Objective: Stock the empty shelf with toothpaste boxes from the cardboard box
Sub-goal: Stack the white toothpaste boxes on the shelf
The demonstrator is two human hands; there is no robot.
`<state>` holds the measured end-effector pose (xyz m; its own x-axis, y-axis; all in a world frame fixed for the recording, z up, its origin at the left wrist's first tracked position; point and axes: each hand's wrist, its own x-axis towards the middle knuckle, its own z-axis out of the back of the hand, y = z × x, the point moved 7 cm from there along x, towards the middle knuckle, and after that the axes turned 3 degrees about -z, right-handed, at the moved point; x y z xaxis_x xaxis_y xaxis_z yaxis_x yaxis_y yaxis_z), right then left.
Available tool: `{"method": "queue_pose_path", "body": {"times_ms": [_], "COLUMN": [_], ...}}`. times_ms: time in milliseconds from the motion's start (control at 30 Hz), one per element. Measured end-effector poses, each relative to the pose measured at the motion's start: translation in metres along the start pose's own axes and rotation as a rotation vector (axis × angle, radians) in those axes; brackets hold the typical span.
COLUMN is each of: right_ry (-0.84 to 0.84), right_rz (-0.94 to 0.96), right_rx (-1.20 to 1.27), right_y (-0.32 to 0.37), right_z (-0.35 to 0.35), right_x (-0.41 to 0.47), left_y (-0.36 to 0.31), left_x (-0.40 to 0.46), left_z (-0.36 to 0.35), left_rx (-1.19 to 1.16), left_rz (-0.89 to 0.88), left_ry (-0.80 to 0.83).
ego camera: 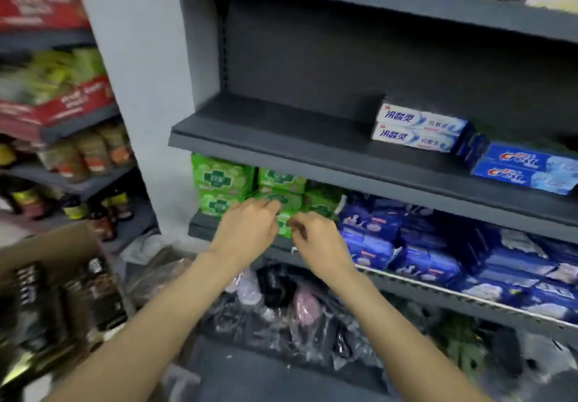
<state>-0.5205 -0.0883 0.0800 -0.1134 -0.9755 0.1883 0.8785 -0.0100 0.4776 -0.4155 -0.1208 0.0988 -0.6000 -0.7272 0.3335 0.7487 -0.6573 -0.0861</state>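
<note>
Mostly bare shelf [266, 129], 2 white toothpaste boxes [419, 128] toward its right.

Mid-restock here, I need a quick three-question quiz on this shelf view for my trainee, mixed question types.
1. True or false: the left hand holds a toothpaste box.
2. On the grey middle shelf, which part is bare? A) left B) right
3. Fill in: the blue toothpaste boxes at far right read ____.

Key:
1. False; both the left hand and the right hand are loosely curled and hold nothing, in front of the green packs.
2. A; the white toothpaste boxes sit to the right.
3. Crest.
</note>
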Motion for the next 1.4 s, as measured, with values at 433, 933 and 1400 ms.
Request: {"method": "queue_pose_path", "body": {"times_ms": [433, 933, 1400], "right_ry": [0.478, 0.76, 0.844], "right_rz": [0.031, -0.371, -0.614], "right_rx": [0.131, -0.215, -0.142], "right_y": [0.181, 0.197, 0.194], "right_z": [-0.221, -0.376, -0.373], "right_x": [-0.108, -0.157, -0.177], "left_y": [0.184, 0.28, 0.266], "left_x": [-0.268, -0.37, -0.37], "left_z": [-0.028, -0.145, -0.167], "left_rx": [-0.103, -0.077, 0.03], "left_rz": [0.498, 0.131, 0.115], "left_ry": [0.393, 1.077, 0.877]}}
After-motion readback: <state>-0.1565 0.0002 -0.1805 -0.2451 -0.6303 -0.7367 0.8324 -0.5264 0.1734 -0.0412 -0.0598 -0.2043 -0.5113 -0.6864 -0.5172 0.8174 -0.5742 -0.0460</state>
